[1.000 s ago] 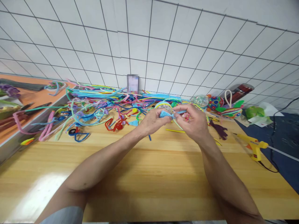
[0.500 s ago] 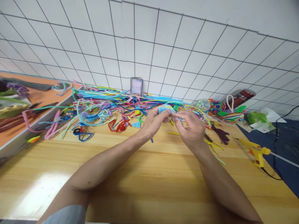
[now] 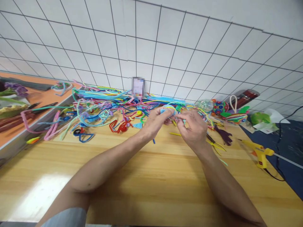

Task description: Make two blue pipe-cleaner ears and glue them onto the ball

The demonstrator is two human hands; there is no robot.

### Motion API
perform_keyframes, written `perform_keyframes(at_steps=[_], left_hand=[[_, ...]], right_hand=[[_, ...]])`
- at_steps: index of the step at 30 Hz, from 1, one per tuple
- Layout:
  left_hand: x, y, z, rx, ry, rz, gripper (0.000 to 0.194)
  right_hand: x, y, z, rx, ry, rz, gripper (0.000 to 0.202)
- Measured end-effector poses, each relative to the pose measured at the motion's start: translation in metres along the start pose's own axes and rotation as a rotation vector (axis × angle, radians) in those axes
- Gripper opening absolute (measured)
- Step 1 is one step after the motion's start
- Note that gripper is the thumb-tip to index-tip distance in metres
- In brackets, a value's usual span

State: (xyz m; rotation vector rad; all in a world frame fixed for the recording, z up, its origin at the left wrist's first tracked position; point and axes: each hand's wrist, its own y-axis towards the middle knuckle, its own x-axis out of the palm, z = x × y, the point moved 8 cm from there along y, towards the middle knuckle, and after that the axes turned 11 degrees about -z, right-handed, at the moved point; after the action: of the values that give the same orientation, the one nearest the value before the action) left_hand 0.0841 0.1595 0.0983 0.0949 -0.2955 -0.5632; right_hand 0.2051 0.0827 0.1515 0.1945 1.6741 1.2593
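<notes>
Two-handed, pinches a light-blue pipe-cleaner piece [image 3: 162, 111], apparently shaped but not yet finished, in the left hand [image 3: 156, 121] above the surface [image 3: 146, 176], with the right hand [image 3: 193, 125] curled beside it, too hidden to tell its grip.

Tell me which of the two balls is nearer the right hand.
The pale ball, left of the red-and-blue patterned ball, which sits farther from the right hand.

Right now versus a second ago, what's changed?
The right hand has shifted slightly left over the table, baring more of the yellow-handled tool. Nothing visibly taken or released: the left hand still grips the blue piece. Glue gun and phone stayed put.
</notes>
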Motion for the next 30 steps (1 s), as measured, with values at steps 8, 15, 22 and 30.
perform_keyframes(at_steps=[8,15,22,30], left_hand=[[0.000,0.002,0.000,0.011,0.001,-0.003,0.040],[0.000,0.002,-0.001,-0.013,-0.048,0.013,0.038],[-0.002,0.005,-0.015,-0.058,-0.223,0.014,0.034],[0.008,0.007,-0.017,-0.009,-0.266,-0.090,0.036]], right_hand=[[0.000,0.001,0.001,0.001,0.016,-0.009,0.034],[0.005,-0.002,-0.001,-0.027,-0.037,-0.028,0.033],[0.012,-0.005,0.010,0.041,0.018,-0.024,0.024],[0.005,-0.005,0.032,0.362,0.330,0.007,0.004]])
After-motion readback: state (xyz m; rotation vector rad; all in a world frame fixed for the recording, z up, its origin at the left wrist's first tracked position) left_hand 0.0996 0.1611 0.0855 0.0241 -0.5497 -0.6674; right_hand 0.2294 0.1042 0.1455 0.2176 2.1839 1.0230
